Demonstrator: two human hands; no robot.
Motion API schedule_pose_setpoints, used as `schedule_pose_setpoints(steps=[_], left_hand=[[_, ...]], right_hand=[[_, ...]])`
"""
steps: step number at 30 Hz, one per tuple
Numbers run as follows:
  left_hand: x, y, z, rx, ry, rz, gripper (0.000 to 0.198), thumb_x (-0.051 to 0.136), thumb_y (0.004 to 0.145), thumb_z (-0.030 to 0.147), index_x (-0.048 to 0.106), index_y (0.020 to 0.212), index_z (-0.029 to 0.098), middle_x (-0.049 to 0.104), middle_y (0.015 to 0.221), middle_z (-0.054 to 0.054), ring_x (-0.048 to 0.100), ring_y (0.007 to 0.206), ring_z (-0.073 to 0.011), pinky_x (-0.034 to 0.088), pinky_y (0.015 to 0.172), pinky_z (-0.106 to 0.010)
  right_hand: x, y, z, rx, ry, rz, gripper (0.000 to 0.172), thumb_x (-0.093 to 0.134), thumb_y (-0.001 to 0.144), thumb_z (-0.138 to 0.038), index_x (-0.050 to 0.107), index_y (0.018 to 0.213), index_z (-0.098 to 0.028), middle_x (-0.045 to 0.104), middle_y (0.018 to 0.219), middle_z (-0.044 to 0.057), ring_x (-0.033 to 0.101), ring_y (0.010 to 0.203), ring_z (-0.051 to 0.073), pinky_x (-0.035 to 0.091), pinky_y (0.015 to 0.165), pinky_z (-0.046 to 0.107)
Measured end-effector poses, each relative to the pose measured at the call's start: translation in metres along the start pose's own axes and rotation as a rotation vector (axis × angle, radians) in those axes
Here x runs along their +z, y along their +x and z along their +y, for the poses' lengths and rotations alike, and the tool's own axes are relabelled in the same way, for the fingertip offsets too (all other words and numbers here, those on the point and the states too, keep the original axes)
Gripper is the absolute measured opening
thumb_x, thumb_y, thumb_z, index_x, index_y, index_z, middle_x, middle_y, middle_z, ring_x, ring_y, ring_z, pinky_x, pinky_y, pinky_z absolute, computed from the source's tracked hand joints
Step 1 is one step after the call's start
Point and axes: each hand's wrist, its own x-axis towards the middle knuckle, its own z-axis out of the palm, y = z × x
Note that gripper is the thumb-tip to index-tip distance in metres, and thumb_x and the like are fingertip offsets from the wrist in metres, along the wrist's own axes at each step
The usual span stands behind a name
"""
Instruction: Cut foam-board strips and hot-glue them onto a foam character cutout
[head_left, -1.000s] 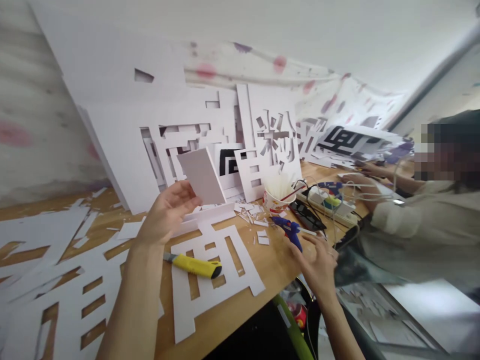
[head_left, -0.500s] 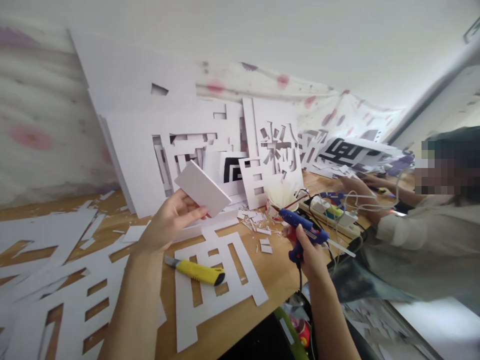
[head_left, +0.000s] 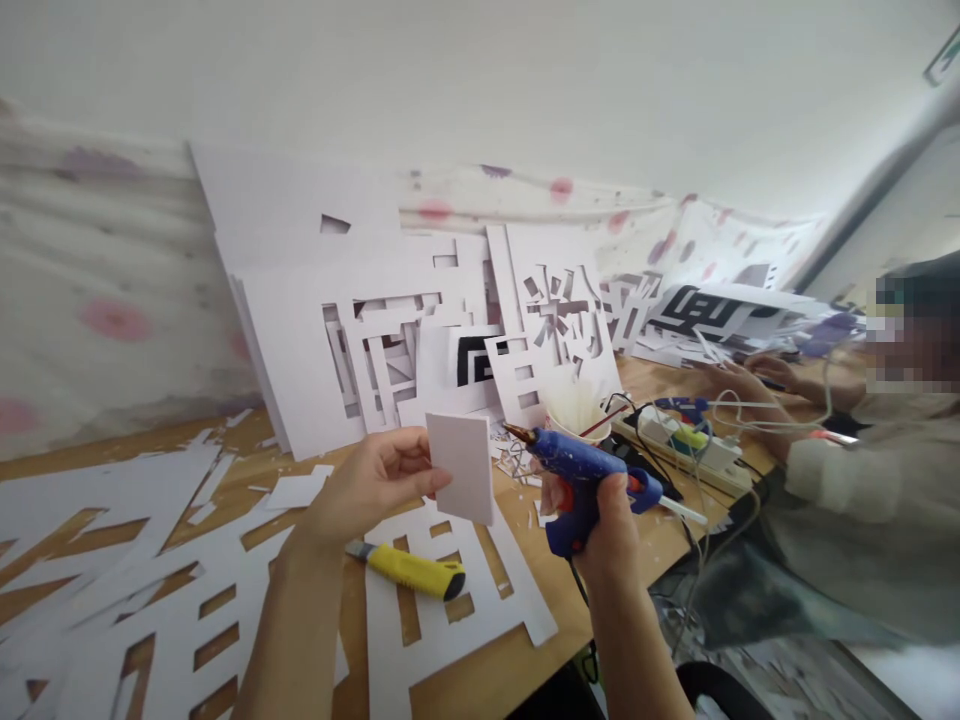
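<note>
My left hand [head_left: 394,475] pinches a small white foam board piece [head_left: 463,465] by its left edge, holding it upright above the table. In my right hand [head_left: 611,520] is a blue hot glue gun [head_left: 581,465], gripped by its handle. Its nozzle points left at the board piece, close to its right edge; I cannot tell whether any glue is out. A clear glue stick [head_left: 684,510] juts from its back. Below my hands, a yellow utility knife [head_left: 416,570] lies on a cut-out white board [head_left: 442,640].
Cut-out boards [head_left: 292,350] lean against the draped wall. A paper cup [head_left: 577,420] stands behind the glue gun, near a power strip [head_left: 697,460] with cables. Scraps and cut sheets [head_left: 217,620] cover the wooden table [head_left: 480,680]. A co-worker [head_left: 840,480] works at the right.
My left hand has moved right and down and turned the board piece upright. The glue gun has come left, its nozzle now near that piece. The view has shifted slightly.
</note>
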Motion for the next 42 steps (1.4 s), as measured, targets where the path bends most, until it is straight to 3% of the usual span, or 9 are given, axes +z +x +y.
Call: schedule_pose_setpoints(steps=[5,13,23,26,32,37,42], left_hand=[[0.003,-0.003,0.005,-0.017,0.049,-0.022,0.021,0.072,0.081,0.036,0.071,0.093,0.019,0.073,0.093,-0.007,0.068,0.082,-0.0202,0.055,0.071,-0.031],[0.004,-0.004,0.008,-0.023,0.070,-0.014,0.020,0.072,0.081,0.038,0.071,0.091,0.021,0.072,0.094,-0.007,0.068,0.084,-0.0208,0.057,0.078,-0.035],[0.004,-0.005,0.009,-0.025,0.080,0.006,0.020,0.072,0.080,0.039,0.068,0.085,0.020,0.072,0.089,-0.006,0.068,0.082,-0.0214,0.057,0.074,-0.034],[0.004,-0.005,0.008,-0.020,0.082,0.007,0.020,0.072,0.080,0.039,0.067,0.084,0.020,0.072,0.089,-0.007,0.069,0.084,-0.0222,0.057,0.074,-0.034],[0.003,-0.005,0.007,0.008,0.097,0.018,0.021,0.072,0.081,0.040,0.070,0.088,0.020,0.073,0.089,-0.006,0.069,0.084,-0.0222,0.058,0.074,-0.035],[0.004,-0.005,0.007,0.008,0.095,0.022,0.021,0.073,0.080,0.040,0.071,0.088,0.021,0.073,0.088,-0.006,0.069,0.082,-0.0212,0.058,0.073,-0.033],[0.003,-0.004,0.005,-0.001,0.084,0.021,0.021,0.073,0.081,0.038,0.072,0.093,0.021,0.073,0.091,-0.006,0.068,0.081,-0.0200,0.057,0.072,-0.032]], right_hand=[[0.000,-0.004,0.007,0.054,-0.002,0.058,0.068,0.051,0.072,-0.086,0.060,0.058,-0.020,0.050,0.044,0.001,0.051,0.040,0.015,0.041,0.038,0.027],[0.001,-0.007,0.003,0.109,-0.008,0.098,0.070,0.054,0.066,-0.088,0.062,0.059,-0.019,0.050,0.043,0.001,0.050,0.038,0.015,0.042,0.036,0.028],[0.013,-0.009,-0.006,0.076,-0.022,0.281,0.065,0.070,0.055,-0.083,0.055,0.053,-0.020,0.050,0.040,0.000,0.042,0.030,0.010,0.036,0.029,0.023],[0.013,-0.011,-0.005,0.123,-0.019,0.314,0.066,0.070,0.052,-0.084,0.059,0.055,-0.019,0.054,0.042,0.002,0.045,0.031,0.011,0.038,0.030,0.023],[0.010,-0.018,-0.002,0.111,-0.072,0.224,0.069,0.062,0.060,-0.086,0.061,0.055,-0.018,0.054,0.042,0.002,0.042,0.031,0.010,0.034,0.030,0.023],[0.002,-0.018,0.003,0.135,-0.044,0.022,0.073,0.051,0.066,-0.090,0.060,0.057,-0.018,0.055,0.047,0.003,0.036,0.029,0.009,0.026,0.027,0.025],[0.003,-0.020,0.005,0.125,-0.040,0.102,0.071,0.050,0.072,-0.086,0.063,0.059,-0.018,0.058,0.050,0.005,0.044,0.037,0.011,0.032,0.034,0.025]])
